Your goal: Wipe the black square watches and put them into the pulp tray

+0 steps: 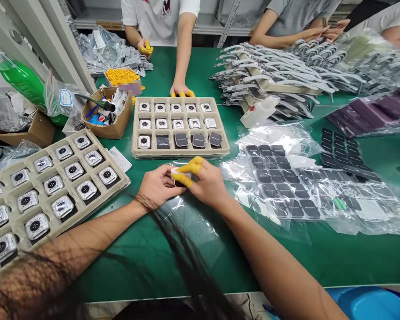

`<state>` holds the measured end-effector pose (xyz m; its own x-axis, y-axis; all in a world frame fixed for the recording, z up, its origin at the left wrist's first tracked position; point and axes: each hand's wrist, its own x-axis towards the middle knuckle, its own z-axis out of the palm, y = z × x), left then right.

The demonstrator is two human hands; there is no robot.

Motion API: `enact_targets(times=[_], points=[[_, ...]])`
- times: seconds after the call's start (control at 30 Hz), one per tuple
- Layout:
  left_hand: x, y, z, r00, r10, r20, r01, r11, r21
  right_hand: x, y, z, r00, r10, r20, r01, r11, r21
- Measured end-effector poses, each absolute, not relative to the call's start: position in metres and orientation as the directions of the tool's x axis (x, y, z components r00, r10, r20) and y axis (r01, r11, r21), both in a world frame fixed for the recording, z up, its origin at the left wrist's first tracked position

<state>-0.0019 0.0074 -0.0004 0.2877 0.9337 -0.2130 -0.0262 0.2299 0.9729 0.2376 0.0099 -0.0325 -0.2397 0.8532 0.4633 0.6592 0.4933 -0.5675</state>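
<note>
Head view is showing us at a green table [146, 262], and we are reading it from the left: a beige tray [6, 175] of silver-backed watch bodies is lying tilted at that side, with a cardboard box [115, 129] of pens and bits just behind it. Our left hand [156, 189] is meeting our right hand [208, 184] over the table's middle, and both are pinching a small pale piece [176, 171] between them; the right fingertips [192, 166] are wearing yellow cots. We are judging this piece light, thin and probably easy to smudge or bend, so we are holding it by its edges, not its face. Just beyond our hands a second tray [180, 153] is holding 3 rows of 5 pockets, some dark-faced. A co-worker's hand [182, 91] is resting at its far rim. To the right, dark pads in clear bags [280, 182] are lying spread.
</note>
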Motion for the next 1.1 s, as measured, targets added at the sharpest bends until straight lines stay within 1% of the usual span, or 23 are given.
enact_targets(times=[0.1, 0.13, 0.17, 0.2, 0.23, 0.3, 0.33, 0.37, 0.4, 0.43, 0.5, 0.57, 0.63, 0.73, 0.8, 0.87, 0.93, 1.0, 1.03, 1.1], points=[[-0.001, 0.012, 0.003, 0.253, 0.937, -0.241, -0.11, 0.276, 0.955, 0.262, 0.012, -0.025, -0.134, 0.917, 0.377, 0.844, 0.304, -0.441], [0.0, 0.014, 0.003, 0.247, 0.937, -0.249, -0.167, 0.294, 0.941, 0.268, 0.01, -0.022, -0.104, 0.915, 0.39, 0.871, 0.273, -0.409], [0.0, 0.017, 0.004, 0.238, 0.937, -0.257, -0.237, 0.312, 0.92, 0.27, 0.008, -0.021, -0.094, 0.902, 0.422, 0.869, 0.281, -0.407], [0.001, 0.019, 0.004, 0.225, 0.938, -0.266, -0.315, 0.328, 0.891, 0.269, 0.004, -0.021, -0.114, 0.881, 0.459, 0.836, 0.335, -0.435], [0.001, 0.022, 0.004, 0.206, 0.939, -0.274, -0.391, 0.336, 0.857, 0.263, 0.001, -0.021, -0.17, 0.856, 0.488, 0.764, 0.427, -0.484], [0.0, 0.028, 0.004, 0.153, 0.947, -0.281, -0.505, 0.319, 0.802, 0.241, -0.003, -0.024, -0.381, 0.784, 0.49, 0.529, 0.619, -0.581], [0.0, 0.031, 0.005, 0.124, 0.954, -0.275, -0.532, 0.297, 0.793, 0.228, -0.003, -0.027, -0.497, 0.731, 0.467, 0.409, 0.673, -0.617], [-0.001, 0.033, 0.006, 0.099, 0.962, -0.256, -0.538, 0.268, 0.799, 0.216, -0.002, -0.029, -0.588, 0.68, 0.438, 0.323, 0.694, -0.643], [-0.001, 0.035, 0.009, 0.08, 0.971, -0.223, -0.53, 0.231, 0.816, 0.207, 0.001, -0.031, -0.642, 0.645, 0.414, 0.281, 0.7, -0.656], [-0.001, 0.036, 0.013, 0.065, 0.982, -0.178, -0.51, 0.186, 0.84, 0.202, 0.005, -0.033, -0.663, 0.635, 0.396, 0.277, 0.7, -0.658], [-0.002, 0.036, 0.023, 0.051, 0.996, -0.074, -0.456, 0.089, 0.885, 0.203, 0.015, -0.034, -0.643, 0.661, 0.386, 0.338, 0.697, -0.632], [-0.003, 0.034, 0.032, 0.047, 0.999, 0.0, -0.407, 0.019, 0.913, 0.214, 0.025, -0.034, -0.61, 0.698, 0.375, 0.429, 0.688, -0.585], [-0.003, 0.03, 0.039, 0.048, 0.999, 0.012, -0.353, 0.005, 0.936, 0.223, 0.03, -0.033, -0.586, 0.741, 0.328, 0.536, 0.658, -0.528], [-0.006, 0.025, 0.036, 0.017, 0.999, -0.028, -0.25, 0.031, 0.968, 0.225, 0.029, -0.03, -0.539, 0.808, 0.237, 0.69, 0.585, -0.426], [-0.008, 0.025, 0.029, -0.003, 0.999, -0.047, -0.182, 0.046, 0.982, 0.221, 0.027, -0.029, -0.496, 0.842, 0.211, 0.744, 0.537, -0.398], [-0.01, 0.026, 0.022, 0.0, 0.999, -0.038, -0.107, 0.038, 0.994, 0.217, 0.025, -0.028, -0.466, 0.859, 0.211, 0.737, 0.509, -0.445], [-0.013, 0.027, 0.016, 0.015, 1.0, -0.001, -0.008, 0.001, 1.0, 0.217, 0.025, -0.027, -0.429, 0.875, 0.222, 0.671, 0.474, -0.57], [-0.016, 0.028, 0.013, 0.034, 0.999, 0.032, 0.088, -0.035, 0.996, 0.221, 0.026, -0.027, -0.349, 0.906, 0.238, 0.576, 0.408, -0.709], [-0.017, 0.028, 0.012, 0.048, 0.998, 0.032, 0.119, -0.038, 0.992, 0.224, 0.027, -0.027, -0.297, 0.922, 0.249, 0.529, 0.376, -0.761], [-0.018, 0.027, 0.012, 0.082, 0.997, -0.003, 0.15, -0.009, 0.989, 0.23, 0.027, -0.028, -0.2, 0.942, 0.269, 0.456, 0.333, -0.825]])
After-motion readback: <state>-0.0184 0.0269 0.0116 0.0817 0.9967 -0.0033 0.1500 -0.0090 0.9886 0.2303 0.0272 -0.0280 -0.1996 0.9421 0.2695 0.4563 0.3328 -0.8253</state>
